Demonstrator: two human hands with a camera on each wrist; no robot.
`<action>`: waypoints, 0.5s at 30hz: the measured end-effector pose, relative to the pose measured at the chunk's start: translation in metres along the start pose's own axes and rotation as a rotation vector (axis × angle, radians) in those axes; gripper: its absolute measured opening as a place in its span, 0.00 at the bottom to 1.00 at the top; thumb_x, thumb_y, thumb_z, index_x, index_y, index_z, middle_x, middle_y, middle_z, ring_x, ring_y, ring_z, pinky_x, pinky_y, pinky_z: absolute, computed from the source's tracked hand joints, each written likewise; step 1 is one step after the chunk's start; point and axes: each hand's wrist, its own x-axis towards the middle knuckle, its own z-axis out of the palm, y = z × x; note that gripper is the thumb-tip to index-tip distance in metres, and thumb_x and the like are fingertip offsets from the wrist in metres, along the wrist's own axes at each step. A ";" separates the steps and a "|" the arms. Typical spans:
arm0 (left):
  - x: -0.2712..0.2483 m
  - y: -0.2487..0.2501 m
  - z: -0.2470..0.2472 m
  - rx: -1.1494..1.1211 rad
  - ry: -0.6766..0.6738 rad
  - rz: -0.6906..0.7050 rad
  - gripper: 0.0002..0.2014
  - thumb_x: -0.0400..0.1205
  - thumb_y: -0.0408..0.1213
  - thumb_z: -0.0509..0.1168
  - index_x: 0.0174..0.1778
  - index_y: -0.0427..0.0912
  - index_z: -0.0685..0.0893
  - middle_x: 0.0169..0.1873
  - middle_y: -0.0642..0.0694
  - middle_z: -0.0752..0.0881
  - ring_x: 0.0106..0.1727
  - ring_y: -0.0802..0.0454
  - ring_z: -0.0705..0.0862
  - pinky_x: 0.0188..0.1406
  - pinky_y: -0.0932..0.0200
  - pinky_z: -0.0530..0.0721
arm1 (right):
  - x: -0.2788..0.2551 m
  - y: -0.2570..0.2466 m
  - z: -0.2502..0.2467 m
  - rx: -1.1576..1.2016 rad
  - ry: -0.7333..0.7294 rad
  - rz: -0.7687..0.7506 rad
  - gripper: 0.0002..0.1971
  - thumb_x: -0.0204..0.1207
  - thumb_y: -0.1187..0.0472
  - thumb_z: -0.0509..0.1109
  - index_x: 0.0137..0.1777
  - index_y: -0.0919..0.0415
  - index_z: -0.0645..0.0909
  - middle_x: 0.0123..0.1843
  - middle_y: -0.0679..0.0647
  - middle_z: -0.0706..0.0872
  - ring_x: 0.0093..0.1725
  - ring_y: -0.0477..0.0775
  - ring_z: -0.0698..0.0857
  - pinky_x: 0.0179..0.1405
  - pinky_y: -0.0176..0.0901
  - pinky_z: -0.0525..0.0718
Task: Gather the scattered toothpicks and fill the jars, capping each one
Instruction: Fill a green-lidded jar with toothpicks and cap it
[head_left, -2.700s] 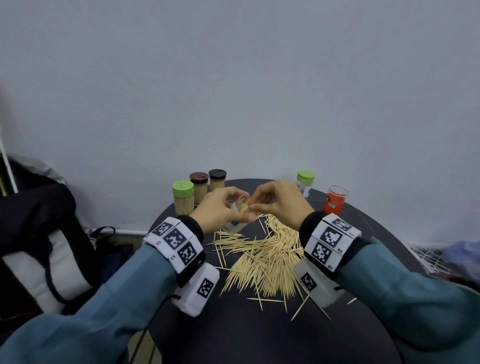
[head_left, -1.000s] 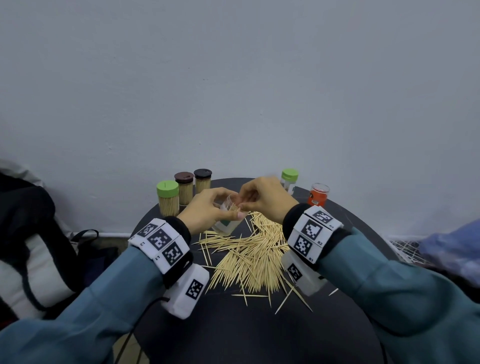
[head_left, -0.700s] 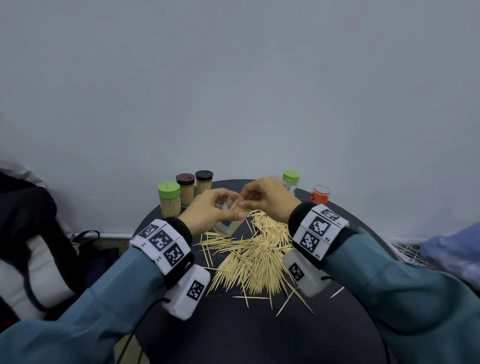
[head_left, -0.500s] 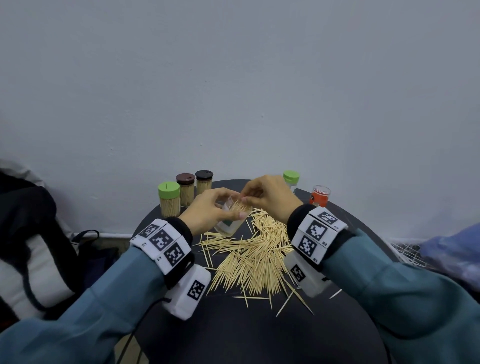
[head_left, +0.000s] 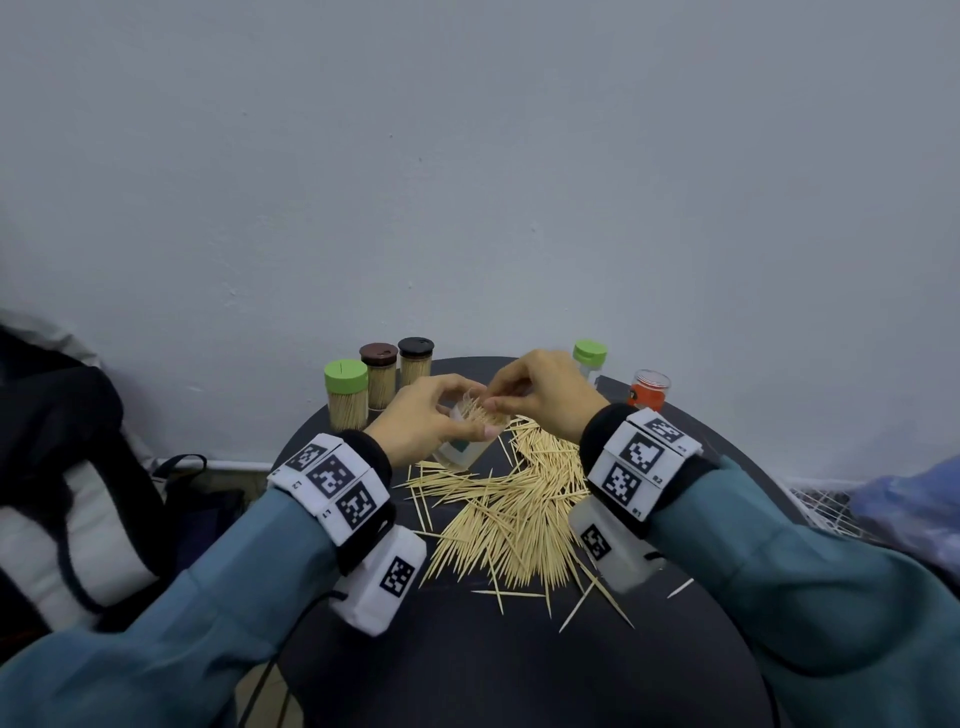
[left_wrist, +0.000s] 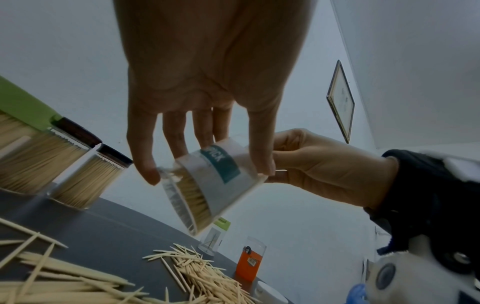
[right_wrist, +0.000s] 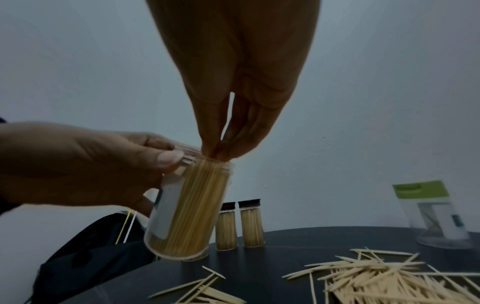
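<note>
Nearest to the person, a big loose pile of toothpicks (head_left: 511, 499) lies on the dark round tabletop (head_left: 519, 670), so much gathering is left. Just behind the pile, the left hand (head_left: 426, 415) grips a clear open jar (right_wrist: 187, 207), tilted and lifted off the tabletop, with fingers and thumb curled round its wall. This jar looks almost full of toothpicks. The right hand (head_left: 540, 389) is at the mouth of the jar; its fingertips (right_wrist: 221, 152) are pinched together on the tops of the sticks, I think to push them down or add a few more. No cap is on this jar.

Behind the jar to the left stand three capped jars packed with toothpicks: one with a green cap (head_left: 346, 392) and two with dark caps (head_left: 397, 371); these seem finished. Behind the jar to the right, a green-capped jar (head_left: 589, 358) holds only a few sticks, and an orange jar (head_left: 647, 392) stands open; its contents I cannot tell.
</note>
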 end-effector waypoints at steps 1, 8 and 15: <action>0.000 0.001 0.000 -0.001 0.002 -0.003 0.23 0.71 0.40 0.77 0.61 0.45 0.82 0.52 0.51 0.85 0.44 0.62 0.81 0.41 0.67 0.77 | 0.000 0.001 0.000 0.048 0.031 0.002 0.08 0.72 0.64 0.74 0.50 0.63 0.89 0.39 0.51 0.87 0.33 0.36 0.82 0.33 0.17 0.77; 0.000 0.002 -0.003 0.019 0.030 -0.030 0.26 0.72 0.40 0.76 0.66 0.44 0.79 0.56 0.53 0.81 0.50 0.59 0.78 0.50 0.64 0.75 | 0.000 0.024 -0.002 0.219 0.215 0.098 0.05 0.74 0.67 0.73 0.48 0.64 0.87 0.40 0.53 0.87 0.34 0.35 0.81 0.35 0.19 0.78; 0.000 0.003 -0.006 0.038 0.043 -0.044 0.27 0.72 0.41 0.76 0.67 0.44 0.79 0.55 0.53 0.80 0.54 0.55 0.76 0.55 0.60 0.74 | -0.003 0.038 0.016 -0.377 -0.492 0.100 0.28 0.71 0.70 0.73 0.71 0.60 0.73 0.68 0.53 0.80 0.67 0.51 0.78 0.67 0.37 0.74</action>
